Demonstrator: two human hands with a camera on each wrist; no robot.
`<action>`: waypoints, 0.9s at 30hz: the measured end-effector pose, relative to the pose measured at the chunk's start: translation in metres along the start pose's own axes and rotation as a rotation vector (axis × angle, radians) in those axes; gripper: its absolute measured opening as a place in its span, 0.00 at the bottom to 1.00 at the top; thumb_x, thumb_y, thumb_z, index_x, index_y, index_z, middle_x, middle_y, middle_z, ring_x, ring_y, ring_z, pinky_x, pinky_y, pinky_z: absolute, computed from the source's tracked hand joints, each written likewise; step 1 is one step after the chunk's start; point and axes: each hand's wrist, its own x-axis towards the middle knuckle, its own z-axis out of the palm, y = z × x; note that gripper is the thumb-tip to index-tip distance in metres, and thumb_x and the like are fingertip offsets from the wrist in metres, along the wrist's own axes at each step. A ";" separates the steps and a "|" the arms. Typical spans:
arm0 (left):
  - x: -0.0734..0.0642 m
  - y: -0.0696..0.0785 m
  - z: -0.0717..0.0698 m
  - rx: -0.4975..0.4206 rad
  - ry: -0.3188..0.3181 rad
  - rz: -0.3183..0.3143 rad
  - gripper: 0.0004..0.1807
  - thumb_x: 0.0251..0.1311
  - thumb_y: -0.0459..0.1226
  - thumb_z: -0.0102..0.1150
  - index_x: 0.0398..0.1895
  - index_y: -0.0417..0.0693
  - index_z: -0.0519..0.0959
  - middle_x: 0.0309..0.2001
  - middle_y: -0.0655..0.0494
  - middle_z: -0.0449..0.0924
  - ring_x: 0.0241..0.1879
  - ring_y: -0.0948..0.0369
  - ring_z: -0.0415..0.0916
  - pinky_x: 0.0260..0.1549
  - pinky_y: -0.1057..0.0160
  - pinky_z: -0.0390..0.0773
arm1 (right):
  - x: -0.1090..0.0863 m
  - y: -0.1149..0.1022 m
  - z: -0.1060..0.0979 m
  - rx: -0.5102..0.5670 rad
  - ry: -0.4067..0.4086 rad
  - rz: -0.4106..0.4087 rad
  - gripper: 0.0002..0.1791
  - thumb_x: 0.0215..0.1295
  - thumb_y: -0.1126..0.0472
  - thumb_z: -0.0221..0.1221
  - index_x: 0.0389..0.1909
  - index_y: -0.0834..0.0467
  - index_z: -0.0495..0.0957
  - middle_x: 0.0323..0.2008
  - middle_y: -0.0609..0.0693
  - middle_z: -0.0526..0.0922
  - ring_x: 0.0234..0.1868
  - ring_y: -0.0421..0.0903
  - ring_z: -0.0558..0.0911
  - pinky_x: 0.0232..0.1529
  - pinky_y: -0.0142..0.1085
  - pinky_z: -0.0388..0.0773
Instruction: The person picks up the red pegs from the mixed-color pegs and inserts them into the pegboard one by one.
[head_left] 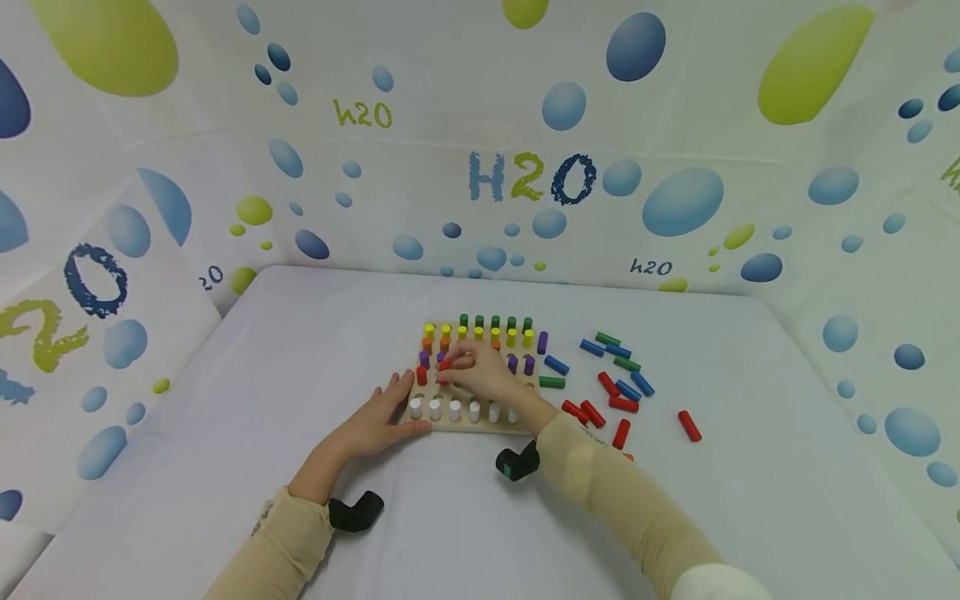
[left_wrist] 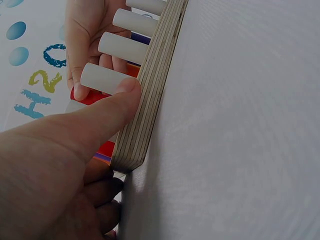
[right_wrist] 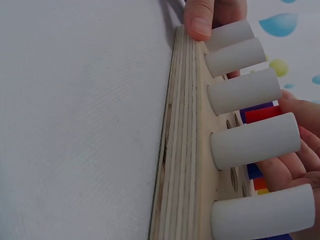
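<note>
A wooden pegboard (head_left: pixel 480 427) stands on the white cloth, with rows of green, yellow, orange, purple and white pegs. My right hand (head_left: pixel 483 371) reaches over it and pinches a red peg (head_left: pixel 444 365) above the row behind the white pegs (head_left: pixel 454 409). Left of that peg, another red peg (head_left: pixel 422 376) stands upright in the board. My left hand (head_left: pixel 372 423) rests at the board's front left corner, fingers extended along the left side. Its thumb (left_wrist: pixel 127 92) presses the front edge beside a white peg (left_wrist: pixel 107 78). The right hand hides part of the middle rows.
Loose red pegs (head_left: pixel 592 413), blue pegs (head_left: pixel 642 383) and green pegs (head_left: pixel 627 364) lie right of the board. A purple peg (head_left: pixel 542 342) lies by its right edge. One red peg (head_left: pixel 689 426) lies farther right. A patterned backdrop (head_left: pixel 465 108) stands behind the table.
</note>
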 end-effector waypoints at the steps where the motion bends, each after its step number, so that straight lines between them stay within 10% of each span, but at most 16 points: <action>1: 0.000 0.000 0.000 0.000 -0.001 0.000 0.52 0.55 0.56 0.57 0.70 0.34 0.43 0.70 0.41 0.41 0.69 0.46 0.33 0.64 0.44 0.34 | 0.001 0.000 0.001 -0.006 0.001 -0.005 0.09 0.57 0.58 0.63 0.37 0.55 0.76 0.34 0.46 0.85 0.36 0.41 0.80 0.40 0.33 0.75; 27: -0.001 0.000 0.001 -0.001 0.004 0.003 0.51 0.55 0.55 0.57 0.69 0.33 0.44 0.70 0.40 0.42 0.69 0.45 0.32 0.64 0.44 0.35 | 0.005 -0.002 0.009 -0.062 0.033 -0.070 0.07 0.55 0.61 0.64 0.29 0.57 0.75 0.35 0.46 0.84 0.38 0.41 0.81 0.44 0.34 0.77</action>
